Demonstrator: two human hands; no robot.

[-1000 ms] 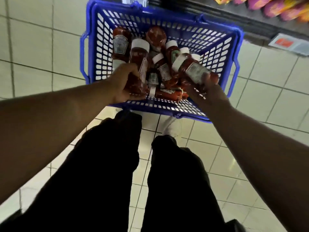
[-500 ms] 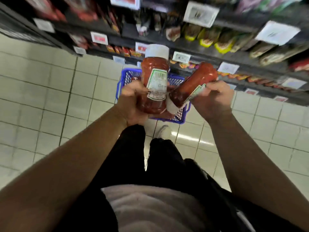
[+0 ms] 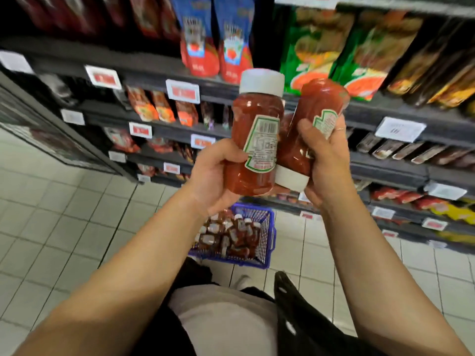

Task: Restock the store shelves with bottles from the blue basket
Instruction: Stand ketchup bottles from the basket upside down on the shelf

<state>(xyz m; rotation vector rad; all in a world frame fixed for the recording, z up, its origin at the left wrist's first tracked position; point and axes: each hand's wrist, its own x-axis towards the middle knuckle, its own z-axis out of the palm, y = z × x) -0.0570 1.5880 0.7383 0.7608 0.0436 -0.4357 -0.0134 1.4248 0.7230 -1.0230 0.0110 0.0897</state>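
Note:
My left hand (image 3: 214,173) grips a red ketchup bottle (image 3: 254,134) with its white cap pointing up. In my right hand (image 3: 326,160) is a second ketchup bottle (image 3: 312,119), held with its white cap down and its base up. The two bottles touch side by side at chest height, in front of the dark store shelves (image 3: 164,132). Below my hands, on the tiled floor, stands the blue basket (image 3: 267,237) with several more ketchup bottles (image 3: 231,237) lying in it.
The shelves hold red sauce pouches (image 3: 213,42), green and orange packets (image 3: 331,50) and small sachets, with price tags (image 3: 182,91) along the edges. White floor tiles (image 3: 64,214) stretch to the left. My legs and a shoe are near the basket.
Both hands took one bottle each from the basket and lifted them. My view rose from the basket to the shelves, and the bottles now sit higher, before the shelf rows.

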